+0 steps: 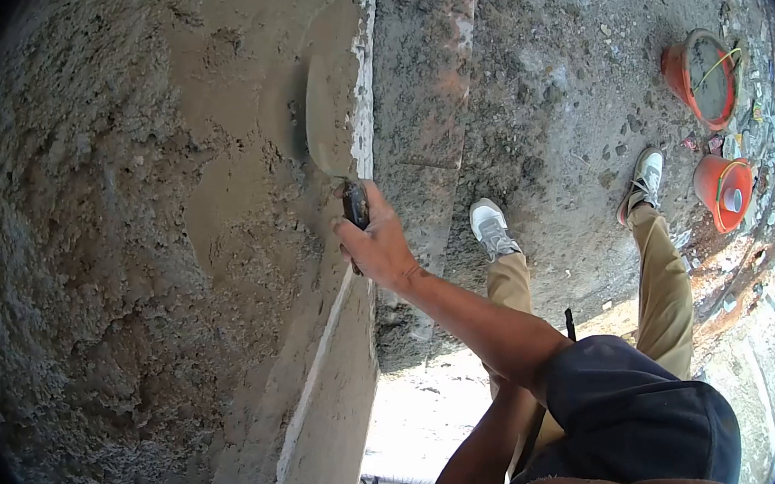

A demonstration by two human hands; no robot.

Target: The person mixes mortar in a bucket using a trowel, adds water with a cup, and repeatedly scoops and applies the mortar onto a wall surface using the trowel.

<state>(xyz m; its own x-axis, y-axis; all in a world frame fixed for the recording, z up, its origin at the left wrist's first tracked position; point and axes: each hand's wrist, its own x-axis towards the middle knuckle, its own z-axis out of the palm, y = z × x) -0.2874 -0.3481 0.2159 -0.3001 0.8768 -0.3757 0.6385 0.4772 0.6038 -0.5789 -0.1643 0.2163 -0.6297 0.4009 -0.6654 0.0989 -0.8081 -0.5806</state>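
My right hand (pixel 376 243) is wrapped round the dark handle of a trowel (pixel 321 125). The trowel's long blade lies close along the wet mortar on the wall (pixel 228 98), beside a pale, mortar-flecked edge strip (pixel 362 101). Smooth mortar surrounds the blade, while the wall farther left is rough and lumpy. Part of my left arm (pixel 474 457) shows at the bottom, passing behind my right arm; its hand is hidden.
A red bucket (pixel 671 71) of grey mortar stands on the ground at the right. Nearby is a second red bucket (pixel 708 182) with a white cup inside. My shoes (pixel 491 225) rest on dirt ground. Rubble lies along the far right.
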